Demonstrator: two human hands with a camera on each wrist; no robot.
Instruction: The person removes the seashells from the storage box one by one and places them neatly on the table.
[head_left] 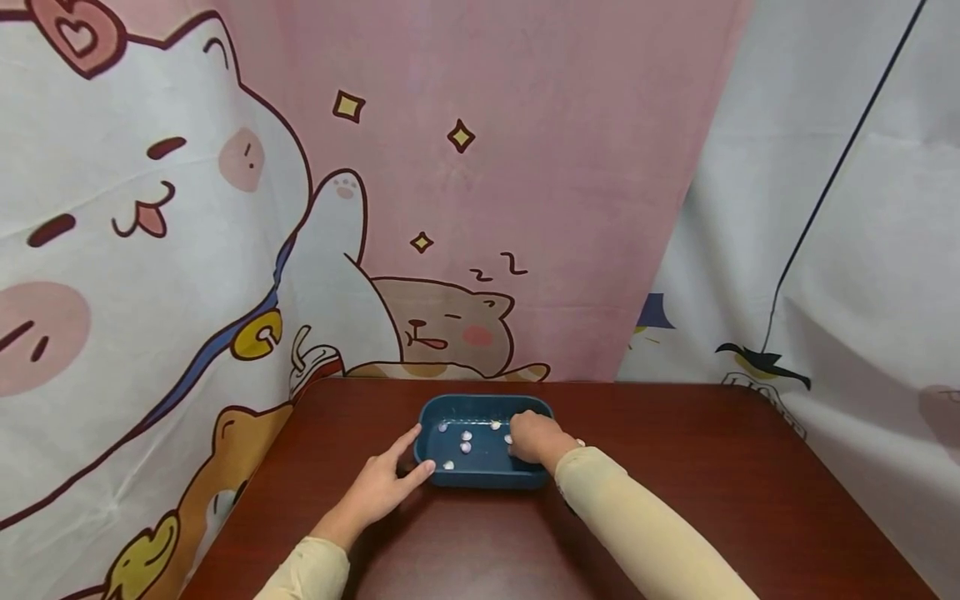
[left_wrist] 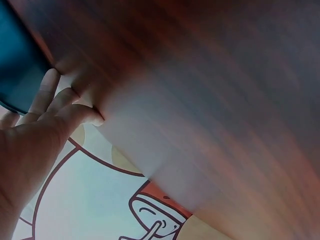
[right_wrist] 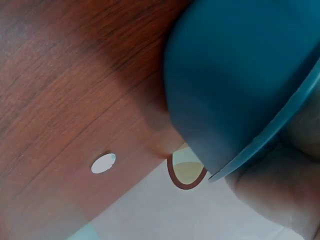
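A blue rectangular tray (head_left: 480, 481) stands on the table with several small whitish pieces (head_left: 466, 447) scattered inside; they are too small to tell their kind. My left hand (head_left: 380, 487) is at the tray's left end, thumb by the near corner and fingers spread along the side. In the left wrist view the left hand (left_wrist: 37, 125) has its fingers extended beside the tray. My right hand (head_left: 536, 437) reaches down into the tray's right part. Its fingertips are hidden, and the right wrist view shows only part of that hand (right_wrist: 280, 192) behind the tray wall (right_wrist: 235, 75).
On the reddish-brown wooden table (head_left: 675, 467), a small flat white piece (right_wrist: 103, 163) lies just outside the tray's right end. A printed cloth (head_left: 570, 167) with cartoon animals hangs behind the table and along its left side.
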